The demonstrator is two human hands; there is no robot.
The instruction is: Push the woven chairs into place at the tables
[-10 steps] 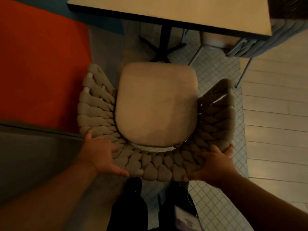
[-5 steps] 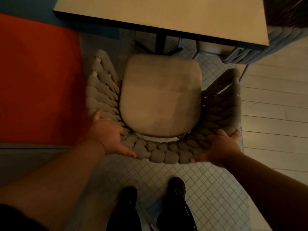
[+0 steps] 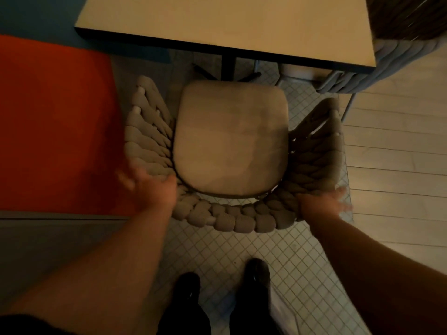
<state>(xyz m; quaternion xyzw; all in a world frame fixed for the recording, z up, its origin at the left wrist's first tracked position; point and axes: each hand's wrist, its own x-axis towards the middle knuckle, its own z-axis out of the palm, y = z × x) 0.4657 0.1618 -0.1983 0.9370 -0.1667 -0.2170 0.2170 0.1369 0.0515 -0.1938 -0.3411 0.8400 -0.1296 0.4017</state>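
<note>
The woven chair (image 3: pixel 229 141) sits just short of the table (image 3: pixel 229 20) at 12 o'clock. At its back rim, the blurry left hand (image 3: pixel 150 192) at 8 o'clock and right hand (image 3: pixel 324 201) at 4 o'clock spread flat, gripping nothing.

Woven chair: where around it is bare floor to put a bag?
Free: tiled floor between the woven chair and the shoes; plank floor on its right. Crowded: the seat front, near the table pedestal and second chair.

No legible text, label, brand, number or sign found. Woven chair (image 3: pixel 229 146), table (image 3: pixel 217 20) and shoes (image 3: pixel 257 272) bore no readable marks; view was dim.
</note>
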